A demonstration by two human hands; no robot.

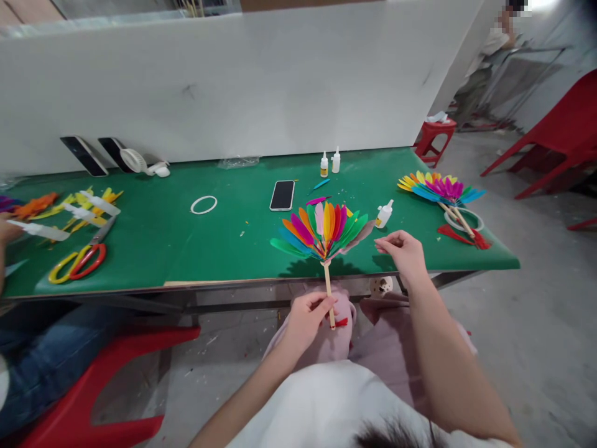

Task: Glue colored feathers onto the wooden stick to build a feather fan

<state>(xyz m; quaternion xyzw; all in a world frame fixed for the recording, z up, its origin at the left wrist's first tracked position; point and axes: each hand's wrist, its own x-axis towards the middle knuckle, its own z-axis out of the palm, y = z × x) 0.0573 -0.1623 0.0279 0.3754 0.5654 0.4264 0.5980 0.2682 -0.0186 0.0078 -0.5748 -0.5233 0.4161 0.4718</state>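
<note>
My left hand (pixel 311 313) is closed round the wooden stick of a colourful feather fan (pixel 323 231), held upright over the front edge of the green table (pixel 224 242). A red tassel hangs at the stick's lower end. My right hand (pixel 402 250) hovers just right of the fan with its fingers loosely curled, pinching at the brownish feather on the fan's right edge. A small white glue bottle (pixel 384 214) lies on the table just behind that hand.
A finished feather fan (pixel 441 188) lies at the right end beside a white ring (pixel 464 219). A phone (pixel 282 195), another white ring (pixel 204 204), two glue bottles (pixel 329 163), scissors (pixel 78 261) and loose feathers (pixel 69 208) are on the table. Another person sits at left; red chairs stand right.
</note>
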